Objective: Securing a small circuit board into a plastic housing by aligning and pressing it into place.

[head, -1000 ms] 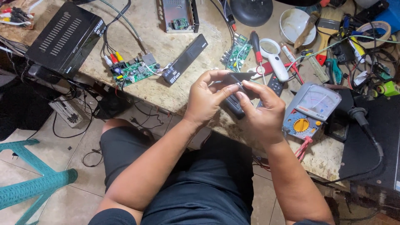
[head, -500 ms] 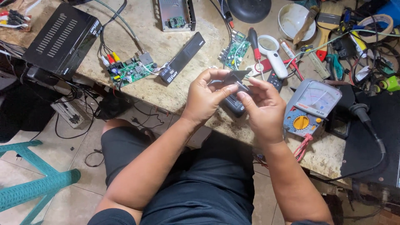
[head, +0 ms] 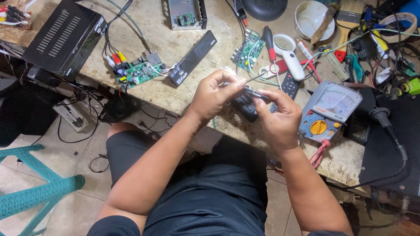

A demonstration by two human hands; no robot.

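A worn stone surface (head: pixel 183 94) runs across a tiled floor, crowded with repair gear; a black box (head: pixel 61 37) sits at the far left corner, wired to a green board (head: pixel 138 72) with coloured plugs, so its cables lie short and out of the working space; a black strip (head: pixel 192 58) lies beside it. The left hand (head: pixel 214 98) and right hand (head: pixel 278 120) meet just above the near edge, over the person's lap; both are closed in a pinch on a small dark part (head: pixel 256 94), the left thumb and forefinger gripping one end, the right fingers steadying the other, seemingly to keep it still and close to the eye; what the part is I cannot tell. A black remote (head: pixel 245 107) lies under the hands; a meter (head: pixel 330 111) rests just right of them, within easy reach; a magnifier (head: pixel 288 54) and red screwdriver (head: pixel 270 43) lie just beyond; a teal stool (head: pixel 39 192) stands on the floor at left.
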